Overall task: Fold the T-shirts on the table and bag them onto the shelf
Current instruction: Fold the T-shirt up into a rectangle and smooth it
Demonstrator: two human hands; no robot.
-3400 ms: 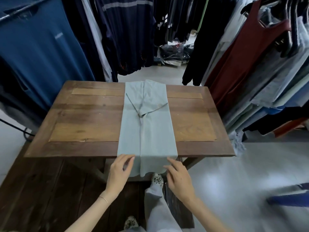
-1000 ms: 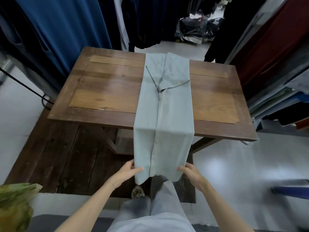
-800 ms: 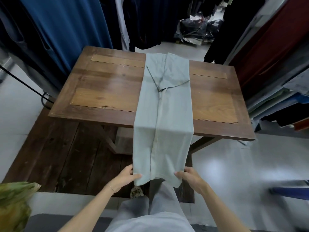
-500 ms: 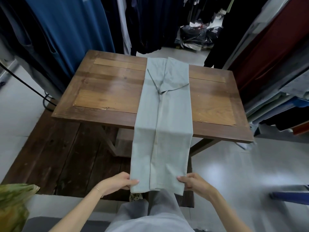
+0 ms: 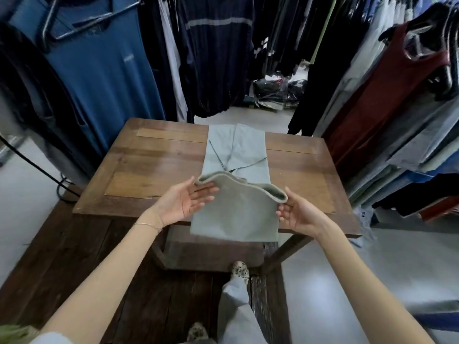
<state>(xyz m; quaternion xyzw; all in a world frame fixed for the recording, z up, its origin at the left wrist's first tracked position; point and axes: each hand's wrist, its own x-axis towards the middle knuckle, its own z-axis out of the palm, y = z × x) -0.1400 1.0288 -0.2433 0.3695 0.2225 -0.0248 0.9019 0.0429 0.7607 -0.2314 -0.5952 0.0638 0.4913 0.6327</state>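
A pale grey-green T-shirt (image 5: 236,214), folded lengthwise into a narrow strip, lies down the middle of the wooden table (image 5: 154,170). Its collar end (image 5: 236,150) rests flat at the far side. The lower end is raised and doubled back over the near table edge, with the hem forming a wavy top edge. My left hand (image 5: 183,202) pinches the hem's left corner, palm turned inward. My right hand (image 5: 298,212) pinches the right corner, its fingertips partly hidden behind the cloth.
Racks of hanging clothes surround the table: blue garments (image 5: 104,70) at the left, dark ones (image 5: 216,50) behind, a red top (image 5: 387,100) and stacked shirts at the right. Bagged clothes (image 5: 278,93) lie on the far floor. My legs stand below the near table edge.
Both hands have lifted the shirt's hanging hem from below the table edge up and forward over the table, doubling the lower part of the strip. The camera has tilted upward.
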